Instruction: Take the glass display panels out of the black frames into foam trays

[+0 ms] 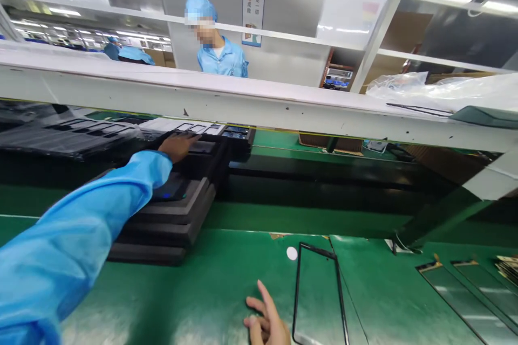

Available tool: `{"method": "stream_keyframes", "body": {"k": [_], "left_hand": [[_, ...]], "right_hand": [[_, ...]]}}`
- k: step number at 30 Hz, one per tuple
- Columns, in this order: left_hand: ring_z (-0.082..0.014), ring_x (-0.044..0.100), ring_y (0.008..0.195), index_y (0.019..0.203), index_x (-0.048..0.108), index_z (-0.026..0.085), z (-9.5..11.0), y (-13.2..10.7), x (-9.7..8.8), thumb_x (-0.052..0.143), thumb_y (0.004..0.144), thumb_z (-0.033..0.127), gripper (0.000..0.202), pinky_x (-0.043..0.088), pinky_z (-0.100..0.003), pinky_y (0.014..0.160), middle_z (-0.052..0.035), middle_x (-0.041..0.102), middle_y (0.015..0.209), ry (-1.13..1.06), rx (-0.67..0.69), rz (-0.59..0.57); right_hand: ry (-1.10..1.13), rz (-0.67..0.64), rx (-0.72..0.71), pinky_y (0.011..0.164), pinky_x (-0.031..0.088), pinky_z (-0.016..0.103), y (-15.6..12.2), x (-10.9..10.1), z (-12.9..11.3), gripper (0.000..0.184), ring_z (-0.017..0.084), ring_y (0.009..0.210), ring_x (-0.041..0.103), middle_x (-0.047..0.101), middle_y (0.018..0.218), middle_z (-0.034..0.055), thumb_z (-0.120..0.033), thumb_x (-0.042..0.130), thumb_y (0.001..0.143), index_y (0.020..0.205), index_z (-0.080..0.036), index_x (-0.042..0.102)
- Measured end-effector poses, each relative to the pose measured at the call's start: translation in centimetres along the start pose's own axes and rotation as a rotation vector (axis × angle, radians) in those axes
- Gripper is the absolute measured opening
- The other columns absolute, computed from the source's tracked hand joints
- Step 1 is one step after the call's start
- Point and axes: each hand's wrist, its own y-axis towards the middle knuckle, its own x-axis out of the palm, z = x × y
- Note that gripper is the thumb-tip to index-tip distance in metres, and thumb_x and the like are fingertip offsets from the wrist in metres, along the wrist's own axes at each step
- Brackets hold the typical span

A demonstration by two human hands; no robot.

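While flat on black trays (178,221), left hand (175,146) spread; right hand (267,319) spread by a black frame (319,251); Chinese sign (254,8) up top.

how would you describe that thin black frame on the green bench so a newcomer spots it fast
Start at the green bench. Just right of the right hand lies a tall black frame, see-through inside. Unlike the shiny panes further right, it has a dark outline, and a white dot sits off its top left corner.
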Motion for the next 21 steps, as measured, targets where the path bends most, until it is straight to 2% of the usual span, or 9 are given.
{"method": "stream_keyframes", "body": {"k": [3,5,8,11,13,14,16,19,21], "left_hand": [[-0.0284,0.067,0.125,0.118,0.078,0.01,3.5,-1.0,-0.5,0.051,0.108,0.027,0.034,0.045,-0.044,0.117,-0.0106,0.08,0.121,-0.061,0.039,0.033],[-0.0298,0.064,0.129,0.127,0.076,0.008,7.1,-2.5,0.3,0.044,0.106,0.019,0.04,0.042,-0.044,0.118,-0.0096,0.079,0.128,-0.123,0.1,0.012],[-0.0277,0.072,0.119,0.125,0.08,0.016,14.4,-6.8,3.5,0.056,0.098,0.021,0.036,0.048,-0.037,0.112,-0.0047,0.081,0.128,-0.23,0.26,-0.165],[-0.0252,0.075,0.115,0.118,0.083,0.025,22.6,-12.2,8.5,0.064,0.097,0.022,0.029,0.053,-0.033,0.106,-0.0042,0.082,0.123,-0.307,0.353,-0.361],[-0.0258,0.075,0.111,0.122,0.079,0.02,27.5,-15.1,11.5,0.066,0.1,0.025,0.025,0.056,-0.041,0.104,-0.0096,0.08,0.122,-0.343,0.332,-0.437],[-0.0258,0.074,0.111,0.124,0.075,0.018,29.6,-16.2,12.7,0.068,0.102,0.031,0.026,0.057,-0.046,0.102,-0.0104,0.078,0.124,-0.364,0.309,-0.463],[-0.0268,0.072,0.112,0.129,0.07,0.017,32.9,-17.5,14.2,0.069,0.103,0.038,0.033,0.059,-0.051,0.1,-0.0115,0.073,0.128,-0.411,0.253,-0.494],[-0.0279,0.071,0.114,0.133,0.066,0.017,35.3,-17.9,14.9,0.07,0.102,0.037,0.037,0.061,-0.051,0.097,-0.012,0.069,0.133,-0.504,0.172,-0.527],[-0.0278,0.071,0.113,0.134,0.066,0.017,35.4,-17.6,14.8,0.07,0.102,0.035,0.037,0.061,-0.05,0.096,-0.0119,0.069,0.134,-0.575,0.107,-0.543]], "right_hand": [[-0.028,-0.069,-0.085,0.061,0.063,0.021,-0.1,-0.6,-2.3,0.041,0.019,0.07,0.081,0.086,0.102,0.0079,-0.036,0.07,0.09,0.128,-0.024,0.08],[-0.054,-0.131,-0.144,0.066,0.065,0.023,-0.3,-0.9,-4.3,0.03,0.02,0.073,0.082,0.086,0.096,0.0067,-0.032,0.067,0.094,0.118,-0.025,0.083],[-0.089,-0.087,-0.261,0.065,0.065,0.022,-0.9,-1.4,-6.4,0.027,0.017,0.066,0.081,0.085,0.085,0.0033,-0.026,0.057,0.1,0.107,-0.024,0.083],[-0.239,0.106,-0.38,0.066,0.065,0.023,-0.6,-4.1,-6.4,0.035,0.015,0.062,0.078,0.082,0.076,0.001,-0.025,0.046,0.104,0.102,-0.025,0.082],[-0.366,0.247,-0.387,0.081,0.066,0.033,1.2,-8.5,-5.7,0.039,0.02,0.078,0.081,0.083,0.083,0.0053,-0.03,0.043,0.104,0.101,-0.024,0.082],[-0.438,0.329,-0.372,0.093,0.064,0.04,2.7,-11.6,-5.4,0.042,0.024,0.094,0.081,0.083,0.093,0.0096,-0.033,0.041,0.105,0.099,-0.023,0.081],[-0.595,0.497,-0.309,0.114,0.051,0.054,6.4,-18.9,-5.4,0.047,0.032,0.128,0.068,0.077,0.127,0.0181,-0.036,0.037,0.107,0.111,-0.019,0.08],[-0.818,0.668,-0.126,0.127,0.026,0.066,11.3,-29.9,-6.9,0.046,0.041,0.156,0.038,0.05,0.161,0.0242,-0.04,0.056,0.105,0.139,-0.012,0.068],[-0.928,0.7,0.014,0.125,0.027,0.07,12.8,-35.2,-7.7,0.055,0.041,0.154,0.039,0.047,0.165,0.0154,-0.043,0.07,0.101,0.149,-0.02,0.059]]}}
